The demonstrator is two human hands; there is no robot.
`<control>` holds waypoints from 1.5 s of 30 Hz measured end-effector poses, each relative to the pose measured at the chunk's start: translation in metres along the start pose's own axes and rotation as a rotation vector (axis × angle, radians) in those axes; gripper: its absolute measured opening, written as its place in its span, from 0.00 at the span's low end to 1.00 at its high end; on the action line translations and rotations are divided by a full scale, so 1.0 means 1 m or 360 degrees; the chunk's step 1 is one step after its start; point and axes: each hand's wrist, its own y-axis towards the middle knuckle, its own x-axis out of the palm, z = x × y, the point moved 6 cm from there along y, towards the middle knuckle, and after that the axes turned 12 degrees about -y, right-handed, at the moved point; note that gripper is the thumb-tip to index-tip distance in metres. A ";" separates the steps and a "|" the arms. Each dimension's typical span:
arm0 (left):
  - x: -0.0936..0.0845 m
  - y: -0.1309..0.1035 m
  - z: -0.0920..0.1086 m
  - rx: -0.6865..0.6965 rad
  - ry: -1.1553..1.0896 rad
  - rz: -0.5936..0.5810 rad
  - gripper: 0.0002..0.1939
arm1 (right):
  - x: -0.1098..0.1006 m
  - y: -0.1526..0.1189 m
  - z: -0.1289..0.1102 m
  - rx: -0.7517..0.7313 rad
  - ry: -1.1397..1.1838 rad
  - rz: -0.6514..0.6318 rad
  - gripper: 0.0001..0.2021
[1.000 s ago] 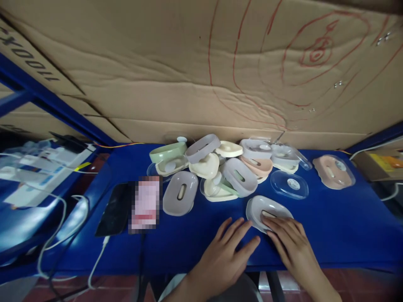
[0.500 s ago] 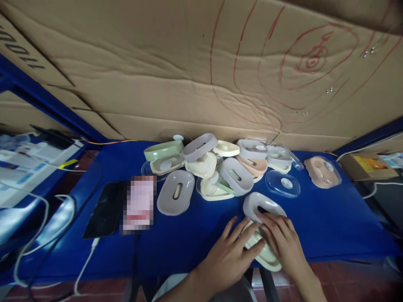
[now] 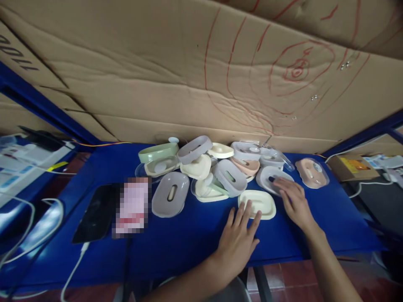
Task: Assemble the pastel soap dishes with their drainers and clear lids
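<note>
My left hand (image 3: 237, 237) lies with fingers spread, its fingertips on the near side of a cream oval soap dish tray (image 3: 263, 203) that rests on the blue table. To the right, my right hand (image 3: 294, 199) has its bent fingers on a grey soap dish (image 3: 266, 178), by the dark slot in its middle. The grey dish sits just behind the cream tray, and the hand hides its right part. A second grey soap dish (image 3: 231, 178) leans on the pile to the left. What is under the held dish is hidden.
Several soap dishes in grey, cream, green and peach are heaped along the cardboard wall (image 3: 157, 84). A peach dish with a clear lid (image 3: 311, 174) lies at right. One grey dish (image 3: 163, 195), a black phone (image 3: 94, 214) and its white cable (image 3: 74, 268) are at left.
My right hand has moved away and to the right with the grey dish, which now covers the clear lid's spot. The cream tray has shifted farther back, and my left hand's fingers have spread.
</note>
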 end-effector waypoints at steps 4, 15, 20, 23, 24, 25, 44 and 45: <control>0.003 -0.004 0.006 0.0047 -0.0135 -0.0050 0.44 | -0.010 -0.004 0.092 0.0728 -0.0185 0.0271 0.24; -0.026 -0.012 0.001 -0.0213 -0.1852 0.0174 0.49 | -0.051 -0.051 0.064 0.1128 0.0071 0.0493 0.35; -0.031 -0.002 -0.005 -0.0310 -0.2944 0.0394 0.66 | -0.054 -0.044 -0.097 0.0145 0.0659 -0.0130 0.37; -0.036 -0.008 -0.017 -0.0456 -0.2997 0.0656 0.55 | -0.044 -0.027 -0.103 0.0251 0.0817 -0.0052 0.24; -0.037 -0.012 -0.020 -0.0528 -0.2953 0.0721 0.53 | -0.039 -0.021 -0.093 0.0378 0.0832 0.0033 0.19; -0.037 -0.016 -0.023 -0.0603 -0.2908 0.0766 0.52 | -0.033 -0.016 -0.081 0.0499 0.0833 0.0107 0.15; -0.008 -0.030 -0.026 -0.0699 -0.3101 0.0636 0.62 | -0.023 0.032 0.019 0.0629 0.0605 0.0398 0.20; -0.008 -0.030 -0.026 -0.0695 -0.3094 0.0654 0.61 | -0.024 0.032 0.013 0.0526 0.0490 0.0329 0.17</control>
